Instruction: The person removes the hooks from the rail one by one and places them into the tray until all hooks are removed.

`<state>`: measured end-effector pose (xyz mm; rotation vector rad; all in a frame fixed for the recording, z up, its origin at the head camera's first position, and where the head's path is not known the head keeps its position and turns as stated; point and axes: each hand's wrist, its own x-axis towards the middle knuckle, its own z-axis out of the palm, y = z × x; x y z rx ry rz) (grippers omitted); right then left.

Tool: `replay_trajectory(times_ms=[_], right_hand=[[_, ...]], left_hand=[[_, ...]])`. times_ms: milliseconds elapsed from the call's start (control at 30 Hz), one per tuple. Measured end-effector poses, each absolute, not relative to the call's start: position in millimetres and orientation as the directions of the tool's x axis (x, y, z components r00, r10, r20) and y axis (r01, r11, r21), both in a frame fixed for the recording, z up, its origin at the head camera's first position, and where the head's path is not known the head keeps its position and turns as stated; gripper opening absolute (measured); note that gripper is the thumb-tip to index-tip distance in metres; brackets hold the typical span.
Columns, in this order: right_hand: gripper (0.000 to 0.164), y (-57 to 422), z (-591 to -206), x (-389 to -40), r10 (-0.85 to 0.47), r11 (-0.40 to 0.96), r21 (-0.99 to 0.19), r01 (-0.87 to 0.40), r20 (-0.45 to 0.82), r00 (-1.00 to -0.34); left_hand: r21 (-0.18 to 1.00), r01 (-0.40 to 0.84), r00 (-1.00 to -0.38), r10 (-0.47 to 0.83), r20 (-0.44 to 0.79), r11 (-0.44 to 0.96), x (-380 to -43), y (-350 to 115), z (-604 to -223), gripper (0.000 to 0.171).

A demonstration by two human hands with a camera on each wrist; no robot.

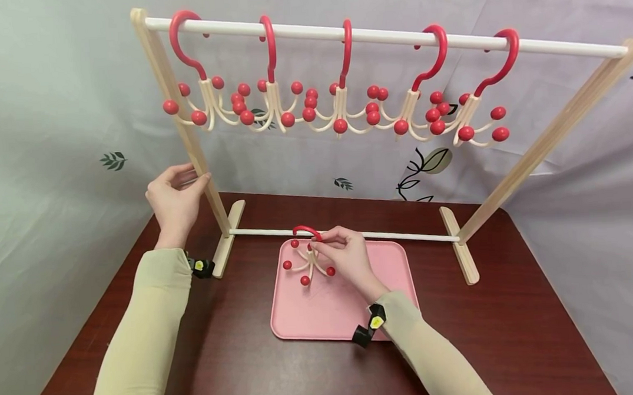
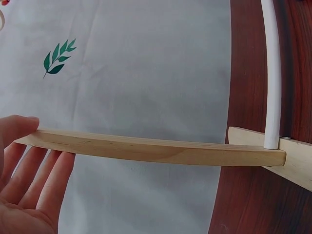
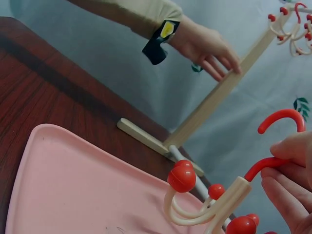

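With my left hand (image 1: pixel 176 200) I grip the left wooden post (image 1: pixel 215 205) of a hanging rack partway up. In the left wrist view, the thumb lies on one side of this post (image 2: pixel 156 150) and the fingertips on the other. My right hand (image 1: pixel 353 262) pinches a small multi-arm hanger (image 1: pixel 311 258) by its red hook (image 3: pixel 287 113), thumb against fingers. This hanger has a pale stem and curved arms tipped with red balls, and it is held over the pink tray (image 1: pixel 327 315). Some of its arms run out of the right wrist view.
Several matching hangers (image 1: pixel 341 105) hang by red hooks from the white top bar (image 1: pixel 309 31). A lower white bar (image 1: pixel 403 236) runs behind the tray between the wooden feet (image 1: pixel 459 247). Under everything is a dark red-brown table (image 1: pixel 238 354), with patterned cloth (image 1: pixel 315 168) behind.
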<state>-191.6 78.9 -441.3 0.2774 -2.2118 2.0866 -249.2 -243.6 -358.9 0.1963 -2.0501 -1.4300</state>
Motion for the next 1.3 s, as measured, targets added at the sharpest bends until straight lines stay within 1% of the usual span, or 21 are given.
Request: replay_trajectory(times_ms=[133,400,767,867,1100,1300], right_hand=[[0.014,73,-444,-195,-0.068,0.047,-0.985,-0.165,0.162,-0.984],[0.015,70,-446,-198,-0.072,0.019,-0.988,-0.151,0.15,-0.986],[0.013,75,-451,-198,-0.062,0.095,-0.986,-0.14,0.135,-0.989],[0.017,78,-452,-197,-0.074,0.089,-0.985,-0.149,0.143,-0.987],[0.033,92,-450,-191,-0.107,0.073,-0.978,-0.198,0.189,-0.976],[0.036,113,-449,-186,-0.11,0.065,-0.976,-0.209,0.201,-0.973]], left_hand=[[0.887,0.226,-0.793,-0.453,0.407,0.402,-250,-243,-359,0.036],[0.884,0.232,-0.789,-0.452,0.415,0.406,-250,-243,-359,0.035],[0.883,0.23,-0.788,-0.454,0.416,0.409,-249,-242,-356,0.034],[0.882,0.231,-0.789,-0.451,0.416,0.41,-249,-242,-356,0.035],[0.888,0.22,-0.795,-0.453,0.403,0.403,-246,-241,-356,0.035],[0.889,0.211,-0.797,-0.455,0.398,0.407,-244,-241,-356,0.036]])
